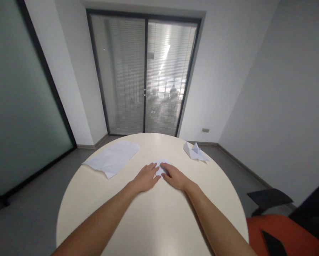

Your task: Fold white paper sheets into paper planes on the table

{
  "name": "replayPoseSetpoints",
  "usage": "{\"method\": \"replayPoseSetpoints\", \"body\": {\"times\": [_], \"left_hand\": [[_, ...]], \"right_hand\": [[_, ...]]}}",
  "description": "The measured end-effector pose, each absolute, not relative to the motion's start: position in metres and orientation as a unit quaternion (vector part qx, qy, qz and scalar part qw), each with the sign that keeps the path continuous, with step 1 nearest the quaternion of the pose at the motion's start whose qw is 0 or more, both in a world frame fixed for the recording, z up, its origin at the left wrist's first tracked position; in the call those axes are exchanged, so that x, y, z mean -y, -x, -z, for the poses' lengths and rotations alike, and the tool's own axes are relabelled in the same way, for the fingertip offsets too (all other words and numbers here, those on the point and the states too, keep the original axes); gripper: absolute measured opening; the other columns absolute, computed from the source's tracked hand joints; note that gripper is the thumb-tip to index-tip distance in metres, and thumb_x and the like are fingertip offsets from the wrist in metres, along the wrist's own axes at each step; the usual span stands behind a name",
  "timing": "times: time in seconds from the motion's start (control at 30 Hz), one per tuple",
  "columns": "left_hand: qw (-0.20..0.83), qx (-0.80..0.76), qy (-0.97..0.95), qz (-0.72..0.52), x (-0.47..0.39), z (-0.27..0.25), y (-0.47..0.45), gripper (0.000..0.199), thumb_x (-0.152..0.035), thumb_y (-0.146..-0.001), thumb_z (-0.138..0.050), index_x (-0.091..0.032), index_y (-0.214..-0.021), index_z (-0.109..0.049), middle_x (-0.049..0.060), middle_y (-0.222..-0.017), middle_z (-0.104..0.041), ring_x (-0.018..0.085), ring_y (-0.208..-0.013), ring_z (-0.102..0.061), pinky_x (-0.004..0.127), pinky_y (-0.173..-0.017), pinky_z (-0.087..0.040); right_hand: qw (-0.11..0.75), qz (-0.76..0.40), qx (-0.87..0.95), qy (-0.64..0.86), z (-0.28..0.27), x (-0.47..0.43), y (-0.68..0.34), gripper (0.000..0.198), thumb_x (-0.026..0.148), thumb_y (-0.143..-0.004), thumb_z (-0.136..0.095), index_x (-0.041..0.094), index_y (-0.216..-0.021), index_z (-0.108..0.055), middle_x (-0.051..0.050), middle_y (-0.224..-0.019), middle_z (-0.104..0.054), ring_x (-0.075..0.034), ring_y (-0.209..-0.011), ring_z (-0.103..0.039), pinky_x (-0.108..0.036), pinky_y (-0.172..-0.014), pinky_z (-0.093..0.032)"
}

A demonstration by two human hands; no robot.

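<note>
A small folded sheet of white paper (160, 170) lies on the table in front of me, partly hidden under my fingers. My left hand (146, 177) holds its left side, fingertips on the upper part and thumb near the lower edge. From the other side my right hand (175, 176) holds the paper the same way, its fingers bent over the top and the thumb below. Both hands rest low on the tabletop, and the paper's exact folds are too small to make out.
The round cream table (148, 220) carries a large creased white sheet (114, 156) at the far left. A folded paper figure with raised points (195, 153) stands at the far right. An orange chair (284, 231) with black armrests is close to the table's right edge.
</note>
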State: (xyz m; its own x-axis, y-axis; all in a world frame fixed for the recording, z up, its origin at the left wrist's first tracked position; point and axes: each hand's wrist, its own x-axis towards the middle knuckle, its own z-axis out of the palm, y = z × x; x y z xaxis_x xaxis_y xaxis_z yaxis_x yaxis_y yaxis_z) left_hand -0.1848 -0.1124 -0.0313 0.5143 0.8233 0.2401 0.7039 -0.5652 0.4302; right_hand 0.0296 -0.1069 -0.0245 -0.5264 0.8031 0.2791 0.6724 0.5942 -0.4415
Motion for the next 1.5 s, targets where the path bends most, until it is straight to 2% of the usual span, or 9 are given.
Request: {"method": "replayPoseSetpoints", "body": {"times": [0.1, 0.17, 0.27, 0.43, 0.57, 0.77, 0.97, 1.13, 1.5], "left_hand": [[0.145, -0.439, -0.859, -0.220, 0.111, 0.035, 0.184, 0.046, -0.037, -0.096, -0.045, -0.019, -0.138, -0.052, 0.014, -0.153, -0.042, 0.028, -0.145, -0.033, 0.049, -0.118, -0.022], [0.139, -0.437, -0.861, -0.221, 0.110, 0.037, 0.184, 0.045, -0.033, -0.097, -0.043, -0.019, -0.138, -0.052, 0.014, -0.152, -0.043, 0.027, -0.144, -0.034, 0.048, -0.117, -0.023], [0.122, -0.425, -0.869, -0.223, 0.110, 0.035, 0.185, 0.043, -0.032, -0.097, -0.043, -0.020, -0.137, -0.054, 0.014, -0.150, -0.046, 0.027, -0.142, -0.038, 0.046, -0.116, -0.025], [0.097, -0.386, -0.887, -0.235, 0.117, 0.021, 0.183, 0.037, -0.029, -0.091, -0.053, -0.022, -0.125, -0.064, 0.012, -0.134, -0.060, 0.027, -0.125, -0.053, 0.041, -0.109, -0.036], [0.108, -0.376, -0.884, -0.255, 0.121, 0.014, 0.180, 0.032, -0.028, -0.088, -0.059, -0.024, -0.119, -0.067, 0.009, -0.117, -0.065, 0.026, -0.111, -0.057, 0.040, -0.102, -0.042], [0.129, -0.388, -0.869, -0.280, 0.117, 0.021, 0.178, 0.029, -0.025, -0.089, -0.059, -0.020, -0.116, -0.066, 0.010, -0.116, -0.063, 0.025, -0.113, -0.055, 0.038, -0.106, -0.040], [0.140, -0.402, -0.861, -0.279, 0.115, 0.022, 0.179, 0.029, -0.024, -0.087, -0.061, -0.022, -0.116, -0.066, 0.009, -0.116, -0.064, 0.025, -0.112, -0.056, 0.039, -0.104, -0.041], [0.111, -0.442, -0.849, -0.266, 0.116, 0.019, 0.179, 0.025, -0.025, -0.087, -0.061, -0.022, -0.111, -0.069, 0.009, -0.110, -0.066, 0.027, -0.106, -0.059, 0.040, -0.098, -0.043], [0.105, -0.491, -0.818, -0.280, 0.113, 0.021, 0.181, 0.018, -0.028, -0.087, -0.063, -0.022, -0.102, -0.071, 0.010, -0.106, -0.067, 0.028, -0.105, -0.057, 0.040, -0.097, -0.042]], "right_hand": [[0.157, -0.129, 0.855, 0.476, 0.029, 0.107, -0.032, 0.057, 0.041, -0.098, -0.042, 0.019, -0.150, -0.039, -0.014, -0.158, -0.033, -0.029, -0.147, -0.026, -0.056, -0.118, -0.019], [0.135, -0.122, 0.847, 0.499, 0.029, 0.108, -0.031, 0.058, 0.042, -0.098, -0.040, 0.020, -0.152, -0.036, -0.014, -0.160, -0.029, -0.030, -0.149, -0.022, -0.058, -0.118, -0.016], [0.150, -0.092, 0.843, 0.509, 0.023, 0.110, -0.029, 0.055, 0.043, -0.097, -0.044, 0.020, -0.147, -0.043, -0.015, -0.155, -0.038, -0.031, -0.144, -0.031, -0.058, -0.115, -0.021], [0.223, -0.039, 0.843, 0.487, 0.015, 0.108, -0.029, 0.034, 0.039, -0.094, -0.054, 0.016, -0.118, -0.063, -0.015, -0.118, -0.065, -0.025, -0.113, -0.058, -0.043, -0.101, -0.042], [0.254, -0.050, 0.855, 0.449, 0.019, 0.102, -0.036, 0.028, 0.037, -0.093, -0.056, 0.017, -0.113, -0.063, -0.012, -0.118, -0.065, -0.025, -0.116, -0.057, -0.044, -0.105, -0.041], [0.243, -0.080, 0.854, 0.453, 0.028, 0.093, -0.043, 0.033, 0.033, -0.094, -0.054, 0.019, -0.123, -0.062, -0.012, -0.134, -0.061, -0.029, -0.132, -0.048, -0.049, -0.110, -0.038], [0.261, -0.029, 0.850, 0.456, 0.015, 0.096, -0.044, 0.024, 0.021, -0.090, -0.056, 0.020, -0.109, -0.070, -0.008, -0.116, -0.070, -0.025, -0.113, -0.059, -0.042, -0.102, -0.043], [0.269, -0.092, 0.856, 0.431, 0.007, 0.101, -0.045, 0.023, 0.015, -0.086, -0.056, 0.021, -0.101, -0.073, -0.006, -0.103, -0.072, -0.019, -0.094, -0.064, -0.032, -0.088, -0.049], [0.256, -0.063, 0.874, 0.409, 0.006, 0.102, -0.046, 0.028, 0.015, -0.085, -0.058, 0.026, -0.101, -0.077, -0.005, -0.111, -0.072, -0.022, -0.105, -0.063, -0.036, -0.096, -0.048]]}}
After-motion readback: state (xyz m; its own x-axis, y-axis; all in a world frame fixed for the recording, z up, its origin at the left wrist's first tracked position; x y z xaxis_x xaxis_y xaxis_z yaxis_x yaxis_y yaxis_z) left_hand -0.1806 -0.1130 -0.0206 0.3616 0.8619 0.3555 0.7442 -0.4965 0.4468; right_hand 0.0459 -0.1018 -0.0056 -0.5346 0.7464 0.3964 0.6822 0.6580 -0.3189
